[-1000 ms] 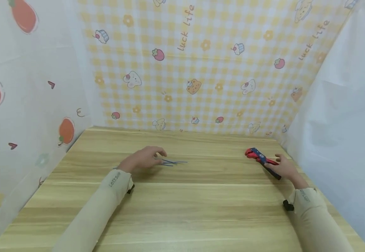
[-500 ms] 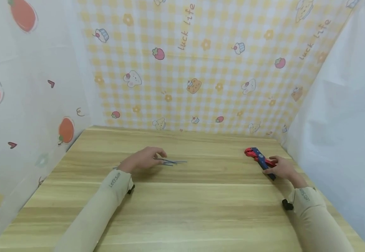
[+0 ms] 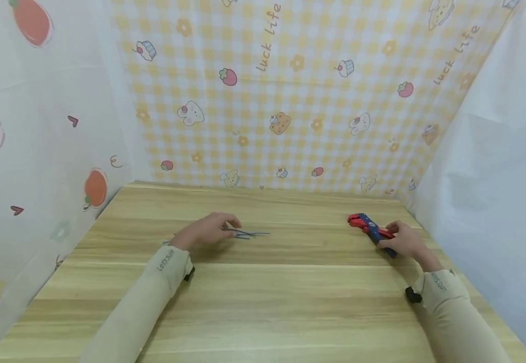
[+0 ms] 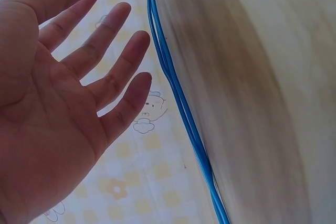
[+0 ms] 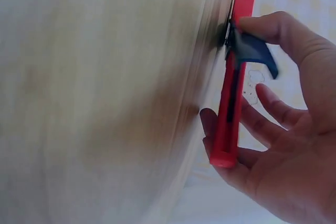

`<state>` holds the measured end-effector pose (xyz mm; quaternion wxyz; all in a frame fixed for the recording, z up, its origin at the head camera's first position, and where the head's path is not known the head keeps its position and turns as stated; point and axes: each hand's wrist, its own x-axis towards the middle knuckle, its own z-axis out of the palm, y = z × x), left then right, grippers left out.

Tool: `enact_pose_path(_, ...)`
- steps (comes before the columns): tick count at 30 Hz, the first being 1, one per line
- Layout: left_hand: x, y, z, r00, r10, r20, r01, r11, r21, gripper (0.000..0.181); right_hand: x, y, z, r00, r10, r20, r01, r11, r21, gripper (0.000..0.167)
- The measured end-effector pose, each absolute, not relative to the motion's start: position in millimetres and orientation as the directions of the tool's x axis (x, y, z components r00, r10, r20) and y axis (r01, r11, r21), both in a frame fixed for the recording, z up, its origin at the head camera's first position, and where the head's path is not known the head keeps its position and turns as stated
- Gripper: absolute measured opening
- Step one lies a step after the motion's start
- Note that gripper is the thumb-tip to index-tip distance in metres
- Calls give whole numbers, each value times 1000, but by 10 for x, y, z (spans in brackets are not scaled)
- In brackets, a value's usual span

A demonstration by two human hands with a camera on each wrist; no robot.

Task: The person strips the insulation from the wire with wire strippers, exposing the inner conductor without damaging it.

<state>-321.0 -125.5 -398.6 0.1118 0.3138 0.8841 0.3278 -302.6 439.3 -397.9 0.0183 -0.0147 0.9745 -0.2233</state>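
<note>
R hand [image 3: 407, 240] is gripping red-and-blue tool [image 3: 372, 230], mid-right of frame, fingers curled; L hand [image 3: 208, 228] is hovering by blue wires [image 4: 169, 76], mid-left, fingers spread, holding nothing. Prob. picking-up step; next calling for steady lift.

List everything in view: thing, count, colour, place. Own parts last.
Wires: several, exact count unclear; blue; along the table, left of centre.
Hand tool: 1; red and dark blue; right side, held.
Table: 1; light wood grain; below everything.
Back sheet: 1; yellow-and-white check, cartoon prints; behind table.
Left sheet: 1; white, fruit prints; left side.
Right sheet: 1; plain white; right side.
Black pieces: 2; black; one by each cuff.
Sleeves: 2; cream; both forearms.
Left grip: 1; bare; by the wires, fingers relaxed.
Right grip: 1; bare; holding the hand tool.
</note>
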Motion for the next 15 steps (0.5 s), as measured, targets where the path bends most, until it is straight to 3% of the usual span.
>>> enact_pose_path(5,-3204,-1248,-3964,-778,628,9,485,591,644,25,-3034,4310,-3900,-999,-15,38,-30,902,-430,63)
enact_pose_path(15,-3171,-1254,-3950,-784,621,7,475,592,652,25,-3011,4128,-3929,-993,2,114,-52,885,-463,61)
